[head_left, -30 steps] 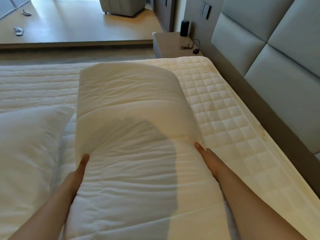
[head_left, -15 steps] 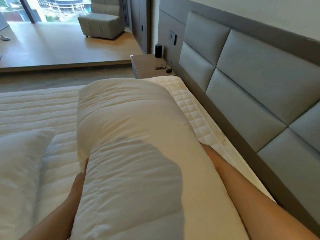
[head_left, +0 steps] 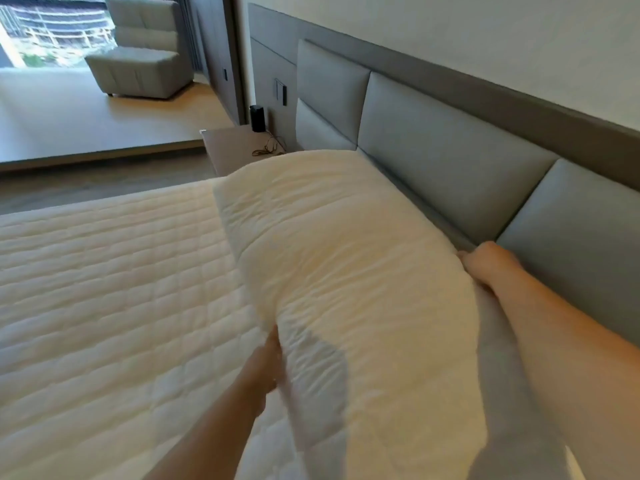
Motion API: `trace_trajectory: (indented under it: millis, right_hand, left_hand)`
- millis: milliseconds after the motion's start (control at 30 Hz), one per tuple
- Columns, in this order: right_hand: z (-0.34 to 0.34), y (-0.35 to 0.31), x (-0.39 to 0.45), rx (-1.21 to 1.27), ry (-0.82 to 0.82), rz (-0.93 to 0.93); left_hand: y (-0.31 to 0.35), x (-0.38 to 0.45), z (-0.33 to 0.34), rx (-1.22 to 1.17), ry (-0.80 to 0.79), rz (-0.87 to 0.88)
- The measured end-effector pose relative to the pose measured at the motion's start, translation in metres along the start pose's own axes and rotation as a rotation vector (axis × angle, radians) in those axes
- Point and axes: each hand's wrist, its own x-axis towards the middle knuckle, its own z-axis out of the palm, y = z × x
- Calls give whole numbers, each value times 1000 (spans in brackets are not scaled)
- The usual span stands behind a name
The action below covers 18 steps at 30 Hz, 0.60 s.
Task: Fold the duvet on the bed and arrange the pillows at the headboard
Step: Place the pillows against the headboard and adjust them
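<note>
A thick white quilted bundle point(head_left: 346, 254), which looks like the folded duvet, is held up off the bed close to the grey padded headboard point(head_left: 450, 161). My left hand point(head_left: 266, 362) grips its near left edge from below, fingers hidden in the fabric. My right hand point(head_left: 485, 261) clasps its right edge, between the bundle and the headboard. The bundle's far end reaches the bed's top corner. Under it lies the bare quilted mattress point(head_left: 104, 289). No pillow is in view.
Beyond the bed's far corner stands a nightstand point(head_left: 228, 147) with a small black speaker point(head_left: 257, 117) and a coiled cable point(head_left: 266, 148). A grey armchair point(head_left: 138, 67) sits on a raised wooden floor by the window.
Both hands have lifted the bundle and carried it right, up to the headboard. My view has turned right and up, and the white pillow at the left has left the frame.
</note>
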Motion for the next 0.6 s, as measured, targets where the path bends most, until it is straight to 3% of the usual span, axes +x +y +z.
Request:
trace_trajectory:
  millis: [133, 300, 433, 600]
  right_hand:
    - [68, 30, -5, -20, -119, -58]
    - [95, 40, -3, 3, -30, -46]
    - [96, 37, 0, -17, -21, -61]
    - [90, 33, 5, 23, -89, -87]
  left_hand:
    - [-31, 6, 17, -10, -1, -146]
    - [-39, 7, 20, -75, 12, -169]
    - [-105, 80, 18, -97, 41, -102]
    - [-48, 22, 52, -116, 145, -125]
